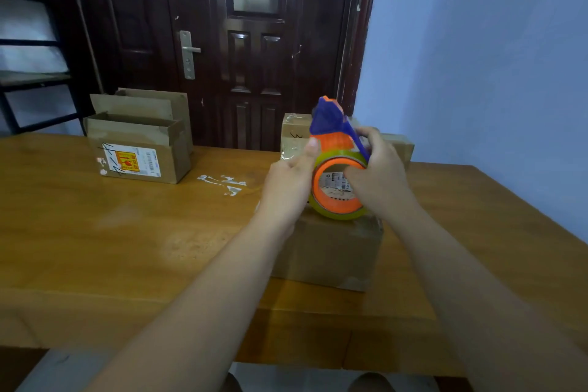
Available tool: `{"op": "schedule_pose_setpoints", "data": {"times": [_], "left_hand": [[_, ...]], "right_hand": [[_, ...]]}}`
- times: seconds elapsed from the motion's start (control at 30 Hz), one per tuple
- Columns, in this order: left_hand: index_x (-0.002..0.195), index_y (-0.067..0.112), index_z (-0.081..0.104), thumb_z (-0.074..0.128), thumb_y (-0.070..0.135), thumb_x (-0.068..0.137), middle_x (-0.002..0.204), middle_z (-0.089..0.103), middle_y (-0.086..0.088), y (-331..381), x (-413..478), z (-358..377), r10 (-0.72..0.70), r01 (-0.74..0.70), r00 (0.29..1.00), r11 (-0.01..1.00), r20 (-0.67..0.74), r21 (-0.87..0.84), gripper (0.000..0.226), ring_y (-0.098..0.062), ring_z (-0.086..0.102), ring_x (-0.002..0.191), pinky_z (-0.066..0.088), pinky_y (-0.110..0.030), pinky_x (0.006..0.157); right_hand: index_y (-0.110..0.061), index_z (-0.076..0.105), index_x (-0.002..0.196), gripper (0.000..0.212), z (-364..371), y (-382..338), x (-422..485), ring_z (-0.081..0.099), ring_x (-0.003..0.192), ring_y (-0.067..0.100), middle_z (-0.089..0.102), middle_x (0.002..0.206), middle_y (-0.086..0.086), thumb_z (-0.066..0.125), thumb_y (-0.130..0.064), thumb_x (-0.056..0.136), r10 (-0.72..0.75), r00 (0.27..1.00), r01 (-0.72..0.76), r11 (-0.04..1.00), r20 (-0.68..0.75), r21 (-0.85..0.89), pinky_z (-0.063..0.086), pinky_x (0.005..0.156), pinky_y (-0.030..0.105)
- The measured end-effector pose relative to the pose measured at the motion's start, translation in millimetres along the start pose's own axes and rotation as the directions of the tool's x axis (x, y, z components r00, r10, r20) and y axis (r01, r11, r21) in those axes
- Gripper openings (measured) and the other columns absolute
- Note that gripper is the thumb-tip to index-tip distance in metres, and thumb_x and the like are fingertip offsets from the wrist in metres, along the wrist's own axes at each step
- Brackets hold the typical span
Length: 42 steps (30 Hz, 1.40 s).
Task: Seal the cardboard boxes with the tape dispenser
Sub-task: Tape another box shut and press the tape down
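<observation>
The tape dispenser [332, 124], made of orange and blue plastic with a yellowish tape roll [331, 212] on it, is at the top of the closed box [327, 248] near the middle of the worktop [111, 232]. I cannot tell whether it touches the box. It looks light and stiff, but the roll is probably smooth and the cutting edge sharp, so I judge the blue handle the best place to hold it. The left hand [291, 177] grips the side of the roll with curled fingers, its thumb lying up on the orange frame. The right hand [380, 175] curls its fingers round the handle part. From the dispenser, taped boxes [294, 130] stand at 12 o'clock, two open boxes [140, 153] at 10 o'clock, and tape scraps [222, 183] lie at 9 o'clock.
</observation>
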<state>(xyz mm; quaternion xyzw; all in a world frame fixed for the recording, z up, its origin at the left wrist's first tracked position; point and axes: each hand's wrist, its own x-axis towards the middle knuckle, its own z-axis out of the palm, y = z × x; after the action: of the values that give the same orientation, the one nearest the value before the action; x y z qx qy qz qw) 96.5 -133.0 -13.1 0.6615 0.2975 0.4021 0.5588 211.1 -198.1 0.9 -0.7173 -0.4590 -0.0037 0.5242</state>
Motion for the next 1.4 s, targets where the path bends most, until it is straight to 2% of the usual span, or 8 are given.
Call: {"op": "schedule_pose_setpoints", "data": {"times": [0.13,0.3,0.53,0.73,0.87,1.0,1.27,1.4], "left_hand": [[0.083,0.015,0.067,0.050,0.038,0.096,0.065,0.071,0.001,-1.8,2.8,-1.6,-0.171,0.151,0.982,0.969,-0.086,-0.196,0.032,-0.010,0.068,0.062,0.055,-0.025,0.065],[0.076,0.015,0.071,0.060,0.018,0.091,0.088,0.072,-0.015,-1.5,8.8,-24.1,-0.178,0.165,0.980,0.977,-0.090,-0.135,0.019,-0.023,0.066,0.082,0.056,-0.040,0.081],[0.092,0.018,0.070,0.065,0.015,0.089,0.071,0.071,0.000,-8.2,18.1,-42.5,-0.090,0.101,0.984,0.993,-0.151,0.063,0.006,-0.006,0.067,0.058,0.055,-0.021,0.052],[0.126,0.024,0.054,0.065,0.015,0.088,0.087,0.068,0.004,-19.7,17.2,-46.2,-0.049,0.059,0.950,0.998,-0.308,0.023,0.041,-0.007,0.066,0.076,0.055,-0.022,0.062],[0.124,0.030,0.048,0.064,0.011,0.089,0.090,0.068,-0.002,-25.6,14.1,-50.8,-0.152,0.059,0.913,0.967,-0.379,-0.247,0.043,-0.011,0.067,0.078,0.053,-0.019,0.056],[0.120,0.026,0.048,0.061,0.005,0.090,0.084,0.066,-0.006,-23.4,16.2,-60.9,-0.278,0.121,0.912,0.885,-0.303,-0.449,0.040,-0.011,0.060,0.065,0.050,-0.018,0.050],[0.140,0.033,0.035,0.059,0.002,0.090,0.124,0.056,-0.015,-25.2,27.6,-71.9,-0.113,0.101,0.933,0.993,-0.341,-0.053,0.064,-0.023,0.059,0.102,0.057,-0.042,0.079],[0.141,0.034,0.035,0.055,-0.005,0.090,0.107,0.061,-0.010,-30.4,26.3,-73.2,-0.273,0.218,0.934,0.946,-0.229,-0.239,0.067,-0.016,0.061,0.079,0.056,-0.031,0.051]], "right_hand": [[-0.023,0.041,0.134,0.065,0.6,-7.5,-8.9,0.047,0.105,0.017,0.042,0.124,0.004,0.069,-0.006,0.079,-0.122,0.992,0.123,0.980,0.016,-0.157,0.045,0.072,0.016],[-0.024,0.037,0.136,0.068,0.6,-18.1,-7.9,0.048,0.105,0.021,0.039,0.119,0.002,0.070,-0.011,0.078,-0.191,0.971,0.218,0.953,0.144,-0.210,0.049,0.085,0.033],[-0.032,0.031,0.140,0.072,-0.8,-22.5,8.8,0.053,0.098,0.011,0.045,0.120,-0.012,0.071,-0.041,0.082,-0.191,0.919,0.250,0.959,0.345,-0.136,0.041,0.064,0.012],[-0.035,0.034,0.140,0.063,5.0,-4.3,9.4,0.060,0.098,0.005,0.054,0.119,-0.014,0.060,-0.051,0.085,-0.180,0.938,0.159,0.983,0.295,0.093,0.049,0.072,0.014],[-0.044,0.034,0.137,0.077,12.2,13.2,2.5,0.063,0.108,0.007,0.059,0.123,-0.015,0.072,-0.044,0.070,-0.119,0.924,-0.053,0.903,0.364,0.427,0.056,0.079,0.024],[-0.053,0.028,0.138,0.085,12.8,14.9,7.5,0.058,0.112,0.000,0.054,0.123,-0.030,0.076,-0.038,0.070,-0.155,0.882,-0.077,0.885,0.446,0.459,0.055,0.081,0.024],[-0.052,0.037,0.134,0.075,28.6,8.5,9.8,0.055,0.120,0.008,0.048,0.139,-0.015,0.078,-0.037,0.073,-0.219,0.893,-0.022,0.852,0.392,0.524,0.050,0.098,0.038],[-0.036,0.039,0.143,0.075,34.4,11.5,11.8,0.053,0.124,0.011,0.051,0.139,-0.010,0.075,-0.029,0.077,-0.197,0.927,-0.030,0.810,0.319,0.585,0.049,0.098,0.034]]}}
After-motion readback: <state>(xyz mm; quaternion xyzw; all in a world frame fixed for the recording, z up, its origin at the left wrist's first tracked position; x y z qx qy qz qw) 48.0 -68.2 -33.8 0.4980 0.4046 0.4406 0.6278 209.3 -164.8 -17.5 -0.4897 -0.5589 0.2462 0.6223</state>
